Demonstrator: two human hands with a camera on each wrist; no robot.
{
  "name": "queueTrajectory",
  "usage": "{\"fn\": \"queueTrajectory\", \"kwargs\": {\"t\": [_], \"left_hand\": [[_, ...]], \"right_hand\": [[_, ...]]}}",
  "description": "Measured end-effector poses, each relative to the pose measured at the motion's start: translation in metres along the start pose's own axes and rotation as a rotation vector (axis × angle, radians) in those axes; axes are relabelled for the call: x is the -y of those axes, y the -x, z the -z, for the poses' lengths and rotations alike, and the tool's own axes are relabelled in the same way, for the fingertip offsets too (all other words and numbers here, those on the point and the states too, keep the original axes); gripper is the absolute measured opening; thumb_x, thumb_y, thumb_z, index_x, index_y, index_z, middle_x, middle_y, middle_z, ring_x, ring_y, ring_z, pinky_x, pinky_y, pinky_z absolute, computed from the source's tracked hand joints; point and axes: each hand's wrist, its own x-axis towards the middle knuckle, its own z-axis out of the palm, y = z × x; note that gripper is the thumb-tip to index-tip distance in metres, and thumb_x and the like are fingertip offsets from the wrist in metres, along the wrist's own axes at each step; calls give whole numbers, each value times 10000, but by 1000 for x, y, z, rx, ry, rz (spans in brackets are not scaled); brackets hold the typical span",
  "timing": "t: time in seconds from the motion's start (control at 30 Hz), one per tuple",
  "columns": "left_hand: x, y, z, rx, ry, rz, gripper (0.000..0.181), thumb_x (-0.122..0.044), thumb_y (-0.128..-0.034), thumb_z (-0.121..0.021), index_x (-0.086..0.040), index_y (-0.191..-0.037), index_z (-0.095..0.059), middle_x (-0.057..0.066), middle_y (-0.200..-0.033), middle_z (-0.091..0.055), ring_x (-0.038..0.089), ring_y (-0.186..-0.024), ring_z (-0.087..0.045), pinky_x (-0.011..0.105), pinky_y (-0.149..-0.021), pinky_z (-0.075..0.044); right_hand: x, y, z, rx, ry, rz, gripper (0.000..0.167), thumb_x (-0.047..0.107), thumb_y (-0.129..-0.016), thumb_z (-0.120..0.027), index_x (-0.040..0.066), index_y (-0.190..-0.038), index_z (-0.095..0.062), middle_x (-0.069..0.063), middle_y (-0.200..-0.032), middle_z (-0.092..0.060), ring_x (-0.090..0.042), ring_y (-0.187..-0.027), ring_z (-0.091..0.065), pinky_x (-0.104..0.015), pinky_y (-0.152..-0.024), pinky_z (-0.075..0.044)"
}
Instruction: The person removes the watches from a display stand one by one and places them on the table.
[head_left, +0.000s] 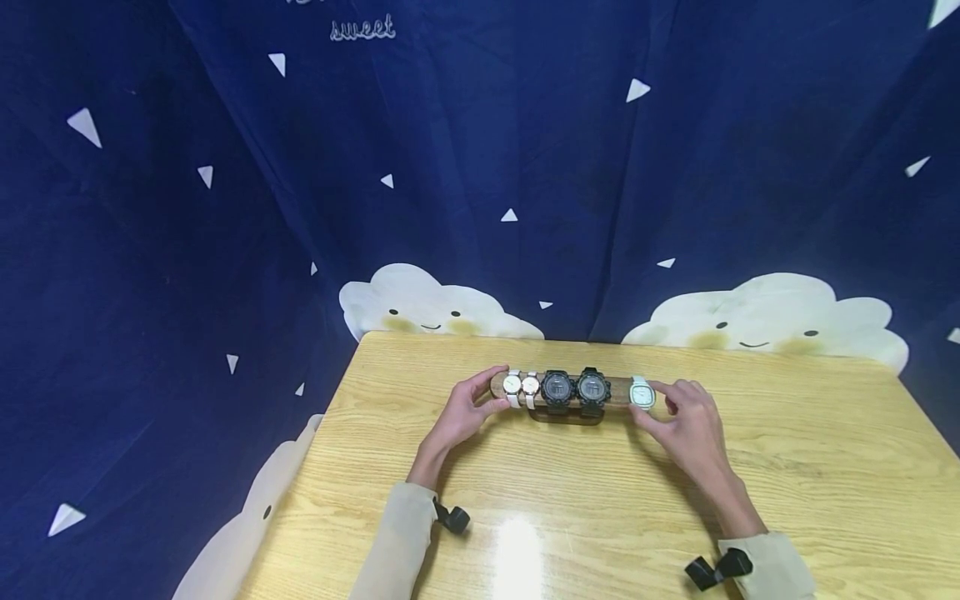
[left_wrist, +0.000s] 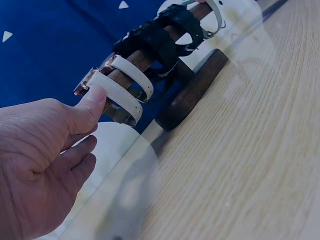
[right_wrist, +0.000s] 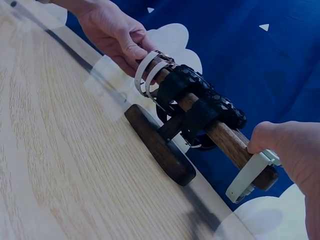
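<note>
A dark wooden watch stand [head_left: 619,391], a bar above an oblong base [right_wrist: 157,150], carries several watches. At its left end are two watches with white straps, the outer white-strapped watch [head_left: 512,385] and a smaller white-strapped watch [head_left: 530,386]. Two chunky black watches [head_left: 557,388] sit around the middle. My left hand [head_left: 462,411] grips the bar's left end, its thumb against the outer white strap in the left wrist view. On the right, a pale green watch [head_left: 641,395] loops around the bar near its end, and my right hand [head_left: 693,423] pinches it between thumb and fingers.
The stand is on a light wooden table [head_left: 570,492]. Behind the table hangs a dark blue curtain [head_left: 465,167] with white triangles and smiling clouds. A black wrist camera [head_left: 453,518] is strapped to the left sleeve, another black camera [head_left: 705,573] to the right.
</note>
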Motion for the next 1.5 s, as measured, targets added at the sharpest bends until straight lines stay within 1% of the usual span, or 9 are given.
{"fn": "queueTrajectory", "kwargs": {"t": [0.13, 0.37, 0.6, 0.73, 0.97, 1.27, 1.5], "left_hand": [[0, 0, 0, 2, -6, 0, 624, 21, -930, -726, -67, -1516, -530, 178, -1533, -540, 368, -1427, -505, 322, -1114, -495], [-1, 0, 0, 2, 4, 0, 620, 18, -933, -725, -70, -1516, -531, 183, -1522, -549, 376, -1421, -509, 333, -1116, -495], [-1, 0, 0, 4, 2, 1, 624, 13, -931, -731, -72, -1516, -531, 175, -1519, -555, 369, -1424, -508, 343, -1126, -488], [-1, 0, 0, 7, 4, -2, 625, 16, -933, -727, -57, -1519, -522, 176, -1523, -551, 368, -1429, -502, 350, -1134, -481], [-2, 0, 0, 7, 6, 4, 624, 18, -932, -727, -66, -1517, -528, 169, -1523, -553, 355, -1426, -509, 325, -1123, -489], [0, -1, 0, 13, -1, -6, 635, 22, -931, -726, 0, -1522, -492, 174, -1532, -542, 357, -1432, -502, 311, -1120, -489], [0, -1, 1, 11, -9, -5, 634, 16, -929, -729, -20, -1521, -503, 172, -1528, -547, 357, -1434, -500, 321, -1131, -479]], "right_hand": [[-1, 0, 1, 1, 2, 1, 395, 124, -701, -916, -36, -1036, -781, -65, -646, -453, -163, -702, -359, -279, -672, -259], [-3, -2, 3, 11, 8, -6, 403, 130, -687, -921, -29, -1032, -786, 19, -650, -411, -156, -692, -351, -273, -661, -260], [-6, -2, 5, 9, 14, -14, 391, 119, -690, -907, -33, -1029, -784, -40, -638, -437, -162, -688, -349, -274, -662, -257], [-7, -2, 5, 2, 16, -17, 386, 108, -683, -906, -29, -1022, -785, -28, -635, -433, -162, -688, -352, -271, -657, -253], [-9, -3, 7, 1, 28, -32, 391, 96, -683, -898, -28, -1036, -782, -73, -637, -464, -171, -692, -358, -275, -662, -257], [-10, -4, 10, -3, 30, -54, 390, 94, -682, -888, -25, -1039, -784, -73, -647, -471, -172, -699, -362, -271, -658, -258], [-11, -4, 11, -7, 25, -57, 384, 85, -682, -881, -35, -1033, -779, -82, -655, -480, -176, -706, -372, -273, -662, -265]]}}
